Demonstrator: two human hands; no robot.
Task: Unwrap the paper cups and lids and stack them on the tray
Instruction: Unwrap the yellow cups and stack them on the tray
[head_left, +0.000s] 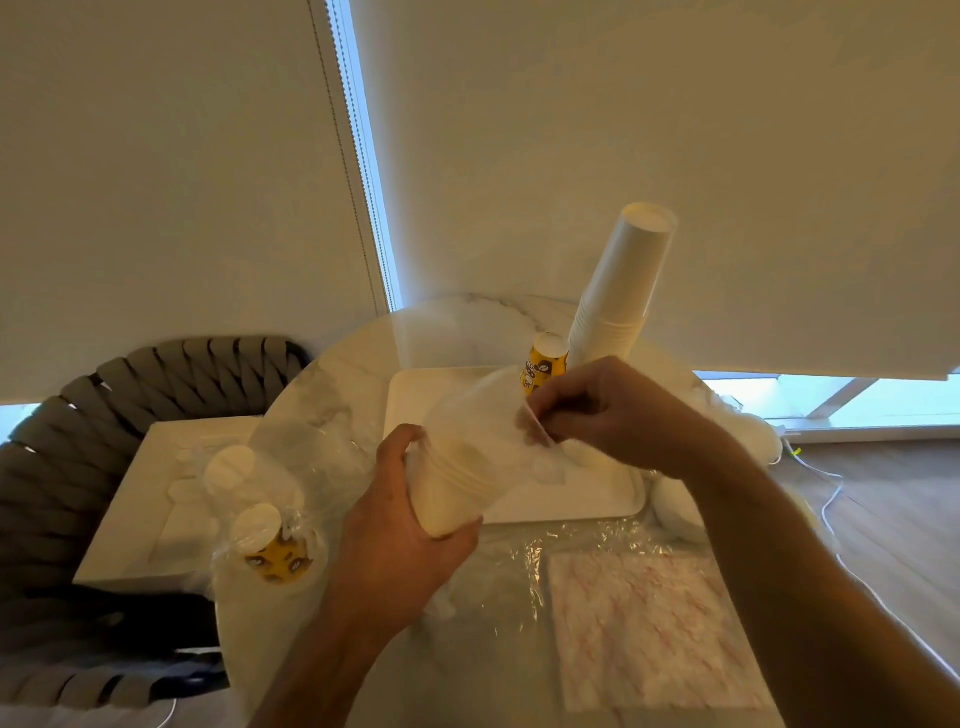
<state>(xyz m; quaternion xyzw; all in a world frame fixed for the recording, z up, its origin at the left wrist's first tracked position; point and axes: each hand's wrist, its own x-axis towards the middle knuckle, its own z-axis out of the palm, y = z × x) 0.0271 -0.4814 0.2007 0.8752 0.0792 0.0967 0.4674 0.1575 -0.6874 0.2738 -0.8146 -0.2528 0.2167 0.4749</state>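
Note:
My left hand grips a stack of white paper cups wrapped in clear plastic, held tilted above the near edge of the white tray. My right hand pinches the loose plastic wrap at the stack's open end. On the tray's far side stands a tall stack of white cups, upside down, with a short yellow patterned cup stack beside it. Two wrapped cup stacks, one white and one yellow patterned, stand at the table's left.
A wrapped pack of red-printed napkins lies on crumpled plastic at the marble table's near right. A white box sits on a woven grey chair to the left. White wrapped items lie beyond the tray's right edge.

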